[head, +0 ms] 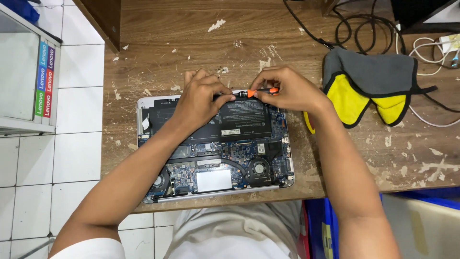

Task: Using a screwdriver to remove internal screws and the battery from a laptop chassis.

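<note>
right hand [290, 90] apparently grips screwdriver [254, 92].

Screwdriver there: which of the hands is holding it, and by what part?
Both hands hold the screwdriver: the right hand pinches its orange handle, the left hand grips the dark shaft end, above the opened laptop.

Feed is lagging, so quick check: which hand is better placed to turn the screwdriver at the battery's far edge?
Probably the right hand: its fingers pinch the orange handle end of the screwdriver. The left hand covers the tip end over the black battery of the opened laptop, seemingly steadying it.
</note>
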